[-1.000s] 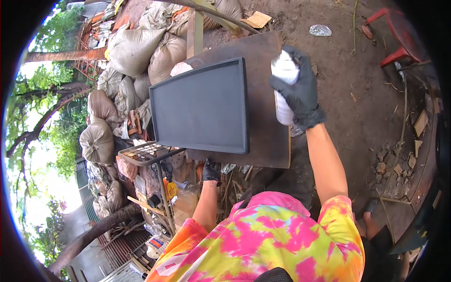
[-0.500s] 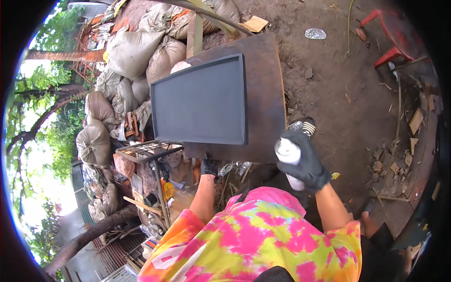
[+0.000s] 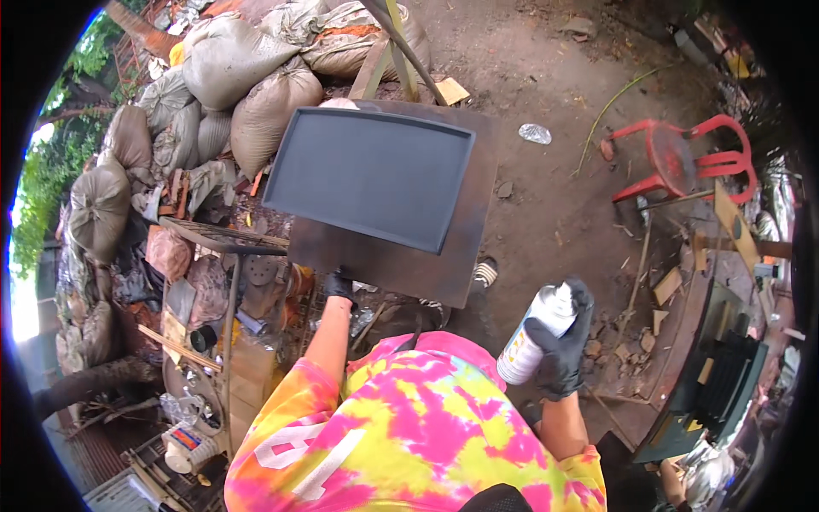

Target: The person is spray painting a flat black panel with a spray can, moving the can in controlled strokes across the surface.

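Note:
In my right hand (image 3: 565,346), gloved in black, a white spray can (image 3: 536,334) is held at a tilt, its nozzle end up and away from me. The thumb lies across the can and the other fingers wrap its far side. My left hand (image 3: 339,288), also in a black glove, closes on the near edge of a dark brown board (image 3: 384,260); most of its fingers are hidden beneath. On the board lies a shallow dark grey rectangular tray (image 3: 371,175) with a raised rim. The can is to the right of the board, apart from it.
Full sacks (image 3: 239,60) are piled at the left and far side. A metal rack (image 3: 223,247) stands left of the board among scrap. A red plastic chair (image 3: 674,162) lies at the right on bare soil. Broken wood and rubble (image 3: 627,346) lie along the right edge.
My right hand has moved away from the board's corner, to the right, and the can has turned to show its side. The view has swung rightward. My left hand stays at the board's edge.

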A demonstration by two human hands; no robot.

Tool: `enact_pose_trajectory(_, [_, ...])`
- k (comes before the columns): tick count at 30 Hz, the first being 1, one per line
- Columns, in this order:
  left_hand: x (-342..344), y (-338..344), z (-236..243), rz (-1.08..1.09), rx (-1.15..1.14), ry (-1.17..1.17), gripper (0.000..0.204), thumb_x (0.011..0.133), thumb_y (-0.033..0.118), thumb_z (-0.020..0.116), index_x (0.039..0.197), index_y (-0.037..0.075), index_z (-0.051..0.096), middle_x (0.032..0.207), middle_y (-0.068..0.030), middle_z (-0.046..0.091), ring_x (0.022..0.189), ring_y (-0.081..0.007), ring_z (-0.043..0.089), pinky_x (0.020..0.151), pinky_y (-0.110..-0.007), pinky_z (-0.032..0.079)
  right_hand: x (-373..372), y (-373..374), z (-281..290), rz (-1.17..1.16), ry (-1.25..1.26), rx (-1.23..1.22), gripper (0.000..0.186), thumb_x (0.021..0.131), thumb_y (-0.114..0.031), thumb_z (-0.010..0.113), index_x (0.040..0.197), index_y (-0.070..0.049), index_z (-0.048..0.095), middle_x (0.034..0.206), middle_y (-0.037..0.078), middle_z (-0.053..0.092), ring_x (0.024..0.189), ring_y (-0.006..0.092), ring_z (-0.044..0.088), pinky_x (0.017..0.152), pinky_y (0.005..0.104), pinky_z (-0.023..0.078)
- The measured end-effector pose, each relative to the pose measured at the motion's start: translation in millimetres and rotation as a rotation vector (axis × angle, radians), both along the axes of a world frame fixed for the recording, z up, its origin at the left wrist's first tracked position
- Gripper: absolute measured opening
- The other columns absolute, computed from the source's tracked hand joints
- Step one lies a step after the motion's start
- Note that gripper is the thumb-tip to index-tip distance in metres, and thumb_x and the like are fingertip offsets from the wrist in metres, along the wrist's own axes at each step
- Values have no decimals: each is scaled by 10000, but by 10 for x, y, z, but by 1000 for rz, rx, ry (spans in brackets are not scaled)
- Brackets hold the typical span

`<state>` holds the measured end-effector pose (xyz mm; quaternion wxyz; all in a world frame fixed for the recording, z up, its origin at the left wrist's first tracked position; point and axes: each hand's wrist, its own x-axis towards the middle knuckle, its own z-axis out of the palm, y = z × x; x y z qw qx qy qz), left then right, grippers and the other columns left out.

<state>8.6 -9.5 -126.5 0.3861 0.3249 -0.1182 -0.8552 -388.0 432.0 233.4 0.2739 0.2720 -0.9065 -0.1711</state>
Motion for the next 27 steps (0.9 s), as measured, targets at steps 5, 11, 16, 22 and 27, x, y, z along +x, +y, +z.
enact_pose_trajectory(5, [311,-564,-29,60,-268,-459,495,1094,257,534,1556,104,446,1434,-73,584,1242,-214,584,1075,-371,465,-16,-30,942,613,-939,-1583,548,969,-219,651,1467,-64,483,1390,107,549,1279,249,543,1116,433,451])
enact_pose_trajectory(11, [778,88,187,-16,-57,-539,615,1072,475,527,1517,53,495,1477,-107,580,1309,-250,571,1110,-389,453,581,-1059,1161,535,-856,-1402,798,778,-192,798,1484,-85,441,1355,149,554,1267,320,556,1104,523,465])
enact_pose_trajectory(16, [906,642,478,-9,-63,-661,523,1062,437,588,1416,52,607,1364,-111,662,1222,-230,645,999,-384,531,289,-1150,1413,255,-1029,-2083,679,858,-221,745,1457,-92,451,1330,153,578,1214,300,604,1024,519,546])
enact_pose_trajectory(22, [875,4,583,58,-213,-642,325,997,280,697,1242,67,686,1122,-42,723,948,-154,693,817,-322,563,828,-1165,421,565,-1147,-1211,833,687,-91,904,1400,-111,471,1327,118,553,1259,277,540,1062,433,452])
enact_pose_trajectory(27, [851,-786,513,23,-184,-352,351,978,220,725,1277,49,654,1190,-75,710,1044,-196,681,889,-342,565,1020,-1449,265,787,-1136,-838,717,703,-72,884,1329,-165,546,1262,171,602,1163,349,627,989,445,512])
